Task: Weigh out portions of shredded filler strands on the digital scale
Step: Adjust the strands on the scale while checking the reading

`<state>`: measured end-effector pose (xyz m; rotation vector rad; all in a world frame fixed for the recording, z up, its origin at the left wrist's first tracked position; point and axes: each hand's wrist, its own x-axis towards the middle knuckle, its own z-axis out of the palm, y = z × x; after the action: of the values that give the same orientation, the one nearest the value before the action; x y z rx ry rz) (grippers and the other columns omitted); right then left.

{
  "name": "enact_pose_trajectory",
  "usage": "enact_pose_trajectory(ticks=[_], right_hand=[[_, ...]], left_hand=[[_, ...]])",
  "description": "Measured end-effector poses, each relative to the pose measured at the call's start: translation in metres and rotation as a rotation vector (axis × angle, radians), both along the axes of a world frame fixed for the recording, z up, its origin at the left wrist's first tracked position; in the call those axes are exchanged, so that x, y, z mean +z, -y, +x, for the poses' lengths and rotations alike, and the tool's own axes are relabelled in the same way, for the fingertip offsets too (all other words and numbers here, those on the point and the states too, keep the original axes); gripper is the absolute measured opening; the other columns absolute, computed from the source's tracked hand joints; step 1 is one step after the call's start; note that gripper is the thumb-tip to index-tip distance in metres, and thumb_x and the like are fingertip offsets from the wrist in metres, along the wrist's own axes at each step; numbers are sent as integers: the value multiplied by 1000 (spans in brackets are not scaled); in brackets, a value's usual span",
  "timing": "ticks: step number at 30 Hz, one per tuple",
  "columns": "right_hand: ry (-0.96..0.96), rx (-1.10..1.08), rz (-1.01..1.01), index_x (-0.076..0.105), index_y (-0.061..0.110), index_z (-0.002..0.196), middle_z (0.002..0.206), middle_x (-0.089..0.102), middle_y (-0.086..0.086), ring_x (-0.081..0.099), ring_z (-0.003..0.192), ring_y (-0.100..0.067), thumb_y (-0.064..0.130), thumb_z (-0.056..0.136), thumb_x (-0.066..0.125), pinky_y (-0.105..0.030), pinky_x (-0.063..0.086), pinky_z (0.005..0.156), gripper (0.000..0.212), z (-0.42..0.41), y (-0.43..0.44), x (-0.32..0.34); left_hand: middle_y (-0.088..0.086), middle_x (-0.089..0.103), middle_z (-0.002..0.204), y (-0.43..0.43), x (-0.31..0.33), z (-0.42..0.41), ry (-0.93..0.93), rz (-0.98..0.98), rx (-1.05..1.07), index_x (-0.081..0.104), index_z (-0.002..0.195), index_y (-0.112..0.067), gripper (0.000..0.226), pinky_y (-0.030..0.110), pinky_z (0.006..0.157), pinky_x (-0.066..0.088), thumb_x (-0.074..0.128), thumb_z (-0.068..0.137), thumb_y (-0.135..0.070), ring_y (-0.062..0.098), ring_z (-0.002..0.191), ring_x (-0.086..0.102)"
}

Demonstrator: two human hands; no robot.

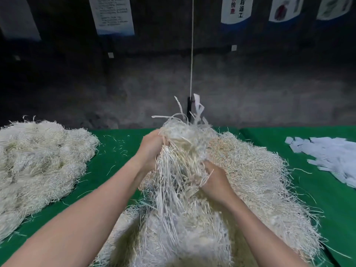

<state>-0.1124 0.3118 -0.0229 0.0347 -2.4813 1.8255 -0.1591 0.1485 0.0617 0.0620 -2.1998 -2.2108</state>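
We note both hands dug into one raised bundle of filler strands, lifted above the centre heap. Left hand sits at 11 o'clock of the bundle, fingers curled round its upper edge. Right hand sits at 4 o'clock, fingers closed into the strands (tips hidden). Second heap lies at 9 o'clock on the green table; white paper slips at 3 o'clock.
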Motion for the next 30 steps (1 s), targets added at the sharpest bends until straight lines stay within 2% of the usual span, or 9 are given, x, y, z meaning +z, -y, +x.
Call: enact_pose_trajectory(ticks=[4,6,8,10,15,19,23,28,30], right_hand=[[42,-116,236,52,27,129,132,54,1,63,100,-17,-11,83,50,-35,57,78,61,-3,-21,-32],[21,-183,390,57,32,121,124,60,3,64,94,-13,5,87,57,-31,56,73,44,-4,-38,-41],[19,-171,659,57,35,120,119,63,3,60,102,-16,25,89,60,-36,52,88,33,-2,-51,-51],[45,-128,890,49,34,131,125,58,-1,55,112,-19,37,87,60,-36,44,99,46,0,-57,-59],[183,-53,1081,30,27,145,142,43,-2,42,127,-20,61,84,51,-38,35,108,73,13,-78,-66],[244,106,700,23,20,148,153,27,-2,30,138,-21,46,80,68,-32,29,110,85,20,-81,-29],[-60,106,357,34,37,125,142,32,13,34,123,-6,46,64,77,-26,26,97,76,20,-51,44],[-131,216,16,-11,47,143,148,2,27,10,130,2,57,41,84,-32,15,106,140,13,17,67],[-17,277,-55,13,41,142,141,31,18,37,127,-2,48,48,88,-25,35,100,121,9,52,45]], left_hand=[[-1,57,91,1,-16,4,116,-21,10,60,82,-9,28,46,97,36,43,66,7,21,92,51],[9,57,84,9,-22,0,182,138,22,58,80,-3,25,41,72,53,41,67,10,26,76,60],[16,56,93,17,-25,-3,224,226,25,58,84,2,24,40,60,54,42,69,11,28,79,62],[20,51,109,17,-26,0,257,218,9,52,83,0,20,47,67,55,43,68,8,32,92,58],[24,61,106,51,-15,-2,167,485,-19,49,96,0,27,50,67,55,40,73,11,40,88,65],[18,72,77,71,-3,0,133,538,-69,52,98,-6,29,45,52,55,42,76,9,33,70,71],[13,64,79,53,1,6,129,464,-155,51,86,-6,17,40,59,56,45,79,8,27,64,64],[16,68,78,28,22,12,157,480,-310,53,104,1,39,43,62,57,50,65,2,30,69,68],[12,63,79,15,31,12,139,461,-326,53,98,0,34,39,65,55,48,65,2,27,68,63]])
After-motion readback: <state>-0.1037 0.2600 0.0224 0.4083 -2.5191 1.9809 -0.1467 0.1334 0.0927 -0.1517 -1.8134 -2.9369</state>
